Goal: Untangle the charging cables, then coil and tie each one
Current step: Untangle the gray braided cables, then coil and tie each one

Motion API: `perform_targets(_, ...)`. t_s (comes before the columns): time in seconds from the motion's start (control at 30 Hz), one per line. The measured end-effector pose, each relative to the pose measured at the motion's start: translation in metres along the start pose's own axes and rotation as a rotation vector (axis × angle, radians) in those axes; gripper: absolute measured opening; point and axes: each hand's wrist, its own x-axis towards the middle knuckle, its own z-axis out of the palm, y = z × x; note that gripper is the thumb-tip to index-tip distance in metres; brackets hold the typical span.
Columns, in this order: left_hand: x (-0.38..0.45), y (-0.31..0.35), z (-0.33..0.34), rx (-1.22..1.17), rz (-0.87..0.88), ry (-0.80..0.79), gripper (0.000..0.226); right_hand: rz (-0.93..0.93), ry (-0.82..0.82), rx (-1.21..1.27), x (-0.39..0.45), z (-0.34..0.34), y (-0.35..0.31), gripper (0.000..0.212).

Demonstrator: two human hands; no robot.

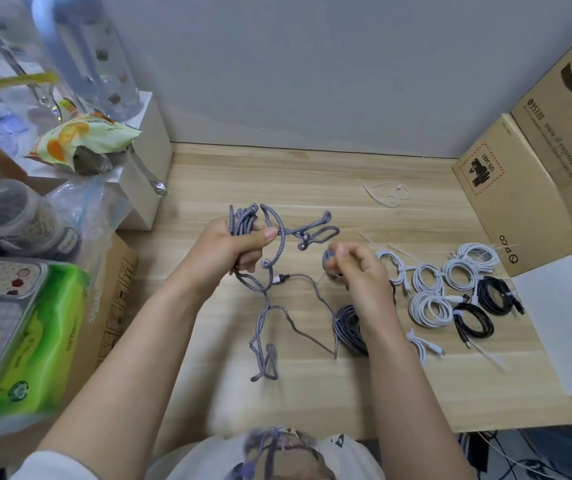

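A grey braided charging cable (260,306) hangs in loose loops above the wooden desk (312,174). My left hand (239,244) is shut on a bundle of its folded loops, held upright. My right hand (357,268) pinches another stretch of grey cable near a small coil, a little right of the left hand. A coiled grey cable (348,329) lies on the desk under my right wrist. Several tied white coils (429,306) and two tied black coils (474,322) lie to the right.
Loose white ties (386,195) lie at the back of the desk. Cardboard boxes (506,199) stand along the right side, with a white sheet (568,317) in front of them. Clutter fills the left: a green tissue pack (35,341), jars, bottles and a snack bag.
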Motion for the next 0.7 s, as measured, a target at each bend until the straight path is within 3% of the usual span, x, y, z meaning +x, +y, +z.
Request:
perform_targets(0.13, 0.004, 0.000, -0.004, -0.150, 0.013, 0.042, 0.018, 0.096, -0.314, -0.376, 0.006, 0.006, 0.035, 0.028)
perform_targets(0.23, 0.005, 0.004, -0.006, -0.198, 0.049, 0.052, 0.027, 0.218, -0.558, -0.714, 0.002, 0.009, 0.058, 0.042)
perform_targets(0.33, 0.004, 0.007, -0.009, -0.211, 0.068, 0.070, 0.027, 0.219, -0.697, -0.809, -0.003, 0.013, 0.063, 0.026)
perform_targets(0.4, 0.004, 0.007, -0.009, -0.205, 0.075, 0.086, 0.023, 0.201, -0.652, -0.703, -0.004, 0.016, 0.059, 0.022)
perform_targets(0.57, 0.004, 0.005, -0.011, -0.233, 0.056, 0.108, 0.020, 0.114, -0.350, -0.255, 0.000, 0.020, 0.044, 0.026)
perform_targets(0.7, 0.004, 0.008, -0.010, -0.382, 0.010, 0.107, 0.012, 0.027, -0.184, 0.002, -0.001, 0.022, 0.023, 0.018)
